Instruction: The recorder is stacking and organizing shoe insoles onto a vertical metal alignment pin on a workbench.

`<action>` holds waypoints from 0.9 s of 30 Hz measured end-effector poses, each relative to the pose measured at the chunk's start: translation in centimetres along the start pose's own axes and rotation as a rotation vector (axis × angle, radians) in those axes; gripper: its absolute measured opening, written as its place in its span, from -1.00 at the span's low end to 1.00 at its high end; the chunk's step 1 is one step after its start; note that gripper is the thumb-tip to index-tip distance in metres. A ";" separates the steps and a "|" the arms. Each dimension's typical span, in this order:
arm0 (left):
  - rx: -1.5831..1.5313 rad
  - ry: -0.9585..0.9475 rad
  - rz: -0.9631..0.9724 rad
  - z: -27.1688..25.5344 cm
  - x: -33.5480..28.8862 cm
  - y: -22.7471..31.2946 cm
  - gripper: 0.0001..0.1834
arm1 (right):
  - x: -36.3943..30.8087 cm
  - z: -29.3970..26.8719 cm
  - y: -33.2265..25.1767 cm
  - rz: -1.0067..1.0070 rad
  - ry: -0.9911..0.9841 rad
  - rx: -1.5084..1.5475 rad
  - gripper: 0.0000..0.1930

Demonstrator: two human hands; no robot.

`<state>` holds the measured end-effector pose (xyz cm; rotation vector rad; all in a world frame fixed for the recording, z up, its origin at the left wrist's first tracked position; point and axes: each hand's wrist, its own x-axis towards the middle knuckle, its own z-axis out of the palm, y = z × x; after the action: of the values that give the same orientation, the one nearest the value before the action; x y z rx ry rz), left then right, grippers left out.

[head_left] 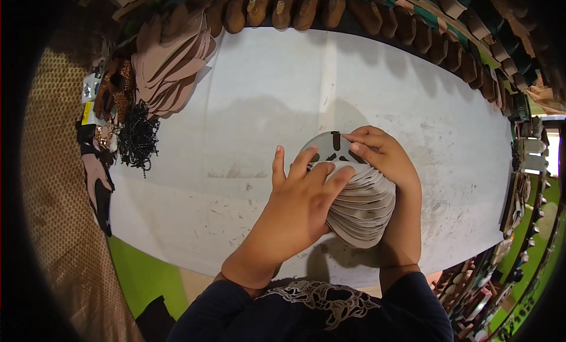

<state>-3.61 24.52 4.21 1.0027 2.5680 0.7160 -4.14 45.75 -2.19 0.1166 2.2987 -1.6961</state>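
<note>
Between my hands is a fanned stack of thin, pale grey-beige sole-shaped pieces [362, 206], its layered edges facing me. At its far end shows a grey rounded piece [318, 142] with dark elongated marks. My left hand [303, 200] grips the stack at its left side, the outer fingers spread and raised and the thumb hidden. With thumb and forefinger close together, my right hand [383, 156] pinches the right edge of the rounded piece. The near part of the stack lies against my right wrist and forearm.
The white tabletop [253, 118] has scuffs and dark specks. Brown shoe lasts [303, 10] line its far edge. At the left lie a pile of pinkish-brown cut pieces [171, 65] and a tangle of black beaded strands [138, 138]. Racks [525, 253] stand at the right.
</note>
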 end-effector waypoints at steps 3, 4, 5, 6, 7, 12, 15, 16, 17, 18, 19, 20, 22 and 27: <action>-0.093 0.084 0.005 0.4 0.1 -0.2 -0.24 | -0.1 -0.3 0.0 -0.003 0.029 -0.020 -0.77; -0.043 0.060 0.009 0.3 0.0 -0.2 -0.23 | -0.1 -0.2 -0.1 -0.004 0.028 -0.019 -0.77; 0.006 0.035 0.013 0.2 0.0 -0.1 -0.21 | -0.1 -0.2 0.0 0.006 0.036 0.028 -0.81; 0.007 0.036 0.012 0.1 -0.1 -0.1 -0.21 | -0.1 -0.1 -0.1 0.016 0.045 0.075 -0.84; 0.019 0.021 0.012 0.1 -0.1 -0.2 -0.20 | -0.2 -0.1 -0.2 0.017 0.045 0.075 -0.84; 0.042 0.042 0.002 -0.2 0.2 -0.1 -0.19 | -0.3 -0.1 -0.6 -0.057 0.077 0.080 -0.89; 0.030 0.077 -0.012 -0.3 0.2 0.0 -0.22 | -0.4 -0.4 -0.2 -0.188 -0.008 0.118 -0.89; 0.032 0.068 -0.009 -0.2 0.2 -0.1 -0.23 | -0.5 -0.5 -0.1 -0.188 -0.008 0.117 -0.89; 0.035 0.059 -0.007 -0.2 0.2 -0.2 -0.24 | -0.5 -0.6 0.0 -0.143 -0.075 0.193 -0.89; 0.035 0.059 -0.009 -0.1 0.1 -0.3 -0.24 | -0.5 -0.7 0.1 -0.099 -0.143 0.268 -0.88; 0.045 0.055 0.007 0.1 0.0 -0.4 -0.24 | -0.5 -0.9 0.3 -0.097 -0.142 0.268 -0.88; 0.056 0.051 0.021 0.2 0.1 -0.4 -0.25 | -0.4 -1.0 0.6 -0.132 -0.179 0.247 -0.91; 0.043 0.033 0.009 0.1 0.1 -0.3 -0.26 | -0.2 -1.4 1.1 -0.166 -0.217 0.225 -0.92; 0.039 0.059 0.027 0.1 0.0 -0.3 -0.25 | 0.0 -1.0 2.4 0.006 -0.075 0.576 -0.87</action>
<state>-3.73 24.34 3.94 1.0445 2.6336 0.7157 -3.82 47.39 -4.12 0.1695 1.6925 -2.2636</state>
